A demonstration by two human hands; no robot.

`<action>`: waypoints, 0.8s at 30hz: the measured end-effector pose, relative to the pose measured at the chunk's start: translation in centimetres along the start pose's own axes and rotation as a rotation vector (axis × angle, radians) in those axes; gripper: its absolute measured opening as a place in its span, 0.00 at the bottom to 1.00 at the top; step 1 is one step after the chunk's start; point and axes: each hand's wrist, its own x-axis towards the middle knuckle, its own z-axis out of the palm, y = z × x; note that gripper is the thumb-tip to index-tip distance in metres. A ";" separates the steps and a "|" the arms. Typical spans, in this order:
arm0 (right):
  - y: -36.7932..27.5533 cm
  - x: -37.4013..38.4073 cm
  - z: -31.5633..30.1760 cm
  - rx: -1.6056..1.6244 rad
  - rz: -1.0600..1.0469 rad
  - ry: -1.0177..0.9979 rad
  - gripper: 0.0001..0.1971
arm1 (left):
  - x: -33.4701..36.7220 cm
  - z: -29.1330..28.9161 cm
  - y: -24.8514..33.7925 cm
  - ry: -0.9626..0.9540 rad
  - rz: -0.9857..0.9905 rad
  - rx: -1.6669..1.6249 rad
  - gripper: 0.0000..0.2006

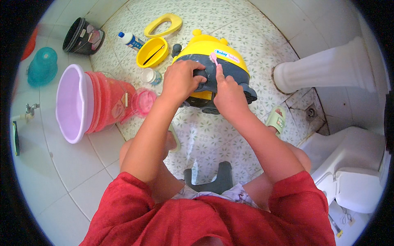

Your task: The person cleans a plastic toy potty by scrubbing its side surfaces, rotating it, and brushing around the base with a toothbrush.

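Observation:
In front of me stands a yellow and dark grey plastic child's potty (230,78), shaped like a little vehicle with wheels. My right hand (232,96) is closed round a pink toothbrush (214,58), its index finger stretched along the handle. The brush head lies against the grey front, at the left end of a white label strip near the yellow top. My left hand (180,80) grips the potty's grey left side, its fingers bent over a raised part. The toothbrush's lower handle is hidden inside my right hand.
Left of the potty are a yellow bowl (163,55) holding a dark stick-like brush, a yellow ring (177,21), a blue-and-white bottle (132,41) and a small jar (150,76). A red bucket (107,104), lilac basin (67,127) and black bucket (82,39) stand farther left. A white pedestal (303,76) is at right.

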 end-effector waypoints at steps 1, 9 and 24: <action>-0.1 -0.1 -0.4 0.008 0.035 -0.019 0.37 | -0.1 0.0 0.0 0.000 0.000 -0.001 0.17; 1.3 -0.7 -0.9 0.006 0.089 -0.022 0.38 | -0.1 0.1 -0.2 0.051 0.052 -0.018 0.16; 0.9 -0.3 -1.0 -0.006 0.055 -0.033 0.35 | -0.1 0.5 0.3 0.051 0.021 -0.074 0.16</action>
